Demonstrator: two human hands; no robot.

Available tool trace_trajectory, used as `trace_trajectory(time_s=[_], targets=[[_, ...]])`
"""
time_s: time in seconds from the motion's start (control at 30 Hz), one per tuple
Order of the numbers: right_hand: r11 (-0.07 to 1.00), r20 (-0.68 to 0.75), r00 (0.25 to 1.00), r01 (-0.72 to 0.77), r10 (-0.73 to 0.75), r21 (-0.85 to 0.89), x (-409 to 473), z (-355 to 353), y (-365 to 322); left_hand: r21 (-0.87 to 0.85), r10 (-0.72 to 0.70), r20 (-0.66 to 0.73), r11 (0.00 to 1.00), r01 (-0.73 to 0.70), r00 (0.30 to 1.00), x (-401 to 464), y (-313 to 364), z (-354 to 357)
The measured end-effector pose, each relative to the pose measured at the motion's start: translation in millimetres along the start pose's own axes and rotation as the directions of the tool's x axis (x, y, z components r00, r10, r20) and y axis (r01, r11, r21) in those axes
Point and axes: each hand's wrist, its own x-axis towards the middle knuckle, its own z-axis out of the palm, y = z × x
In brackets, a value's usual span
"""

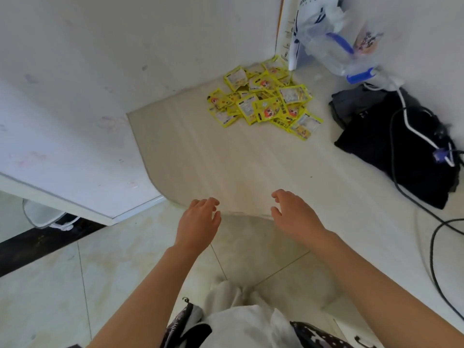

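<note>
A heap of several small yellow sachets (263, 101) lies on a pale beige mat (200, 159) in the corner of the room. My left hand (198, 222) and my right hand (293, 212) reach forward side by side over the near edge of the mat. Both have loosely curled fingers and hold nothing. The sachets lie well beyond both hands, near the wall.
A white wall panel (75, 121) runs along the left. At the back right stand a clear plastic bag (339, 41) and a blue-capped container. A black bag (401, 146) with white and black cables (434, 247) lies on the right. Tiled floor (75, 285) is near me.
</note>
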Motion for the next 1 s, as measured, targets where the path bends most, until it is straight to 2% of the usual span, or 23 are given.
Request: trace_trajectory(time_s=[0.2, 0.6, 0.8, 1.0], targets=[[0.998, -0.017, 0.998, -0.055, 0.055, 0.012, 75.4, -28.8, 9.2, 0.023, 0.049, 0.046, 0.998, -0.050, 0.998, 94.5, 1.3, -6.9], [0.974, 0.024, 0.974, -0.226, 0.225, 0.032, 192.2, -58.0, 18.8, 0.098, 0.082, 0.237, 0.989, -0.108, 0.968, 256.6, -24.2, -21.1], [0.976, 0.049, 0.975, -0.218, 0.217, 0.022, 238.1, -73.0, 26.1, 0.191, 0.099, 0.296, 0.968, -0.160, 0.950, 319.8, -23.6, -28.2], [0.989, 0.074, 0.988, -0.127, 0.133, -0.071, 295.4, -95.4, 27.8, 0.257, 0.139, 0.278, 0.943, -0.213, 0.950, 378.9, -13.0, -23.6]])
